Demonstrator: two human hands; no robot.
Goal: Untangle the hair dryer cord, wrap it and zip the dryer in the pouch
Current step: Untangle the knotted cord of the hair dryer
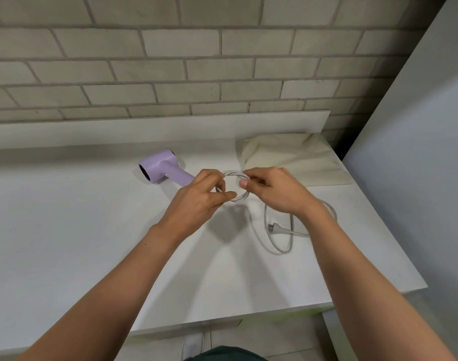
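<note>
A lilac hair dryer [162, 166] lies on its side on the white table [66, 217], handle pointing right toward my hands. Its pale grey cord [242, 197] is coiled into a small ring held above the table between both hands. My left hand [199, 198] pinches the ring's left side. My right hand [269, 190] grips the right side, thumb on the coil. The loose rest of the cord [282, 247] curls on the table under my right wrist and ends in the plug [276, 228]. A cream fabric pouch [295, 158] lies flat at the back right.
A brick wall [196, 61] and a low white ledge [144, 128] close the back of the table. A white panel [418, 165] stands along the right side. The table's front edge drops to a tiled floor, where a white shoe [194, 345] shows.
</note>
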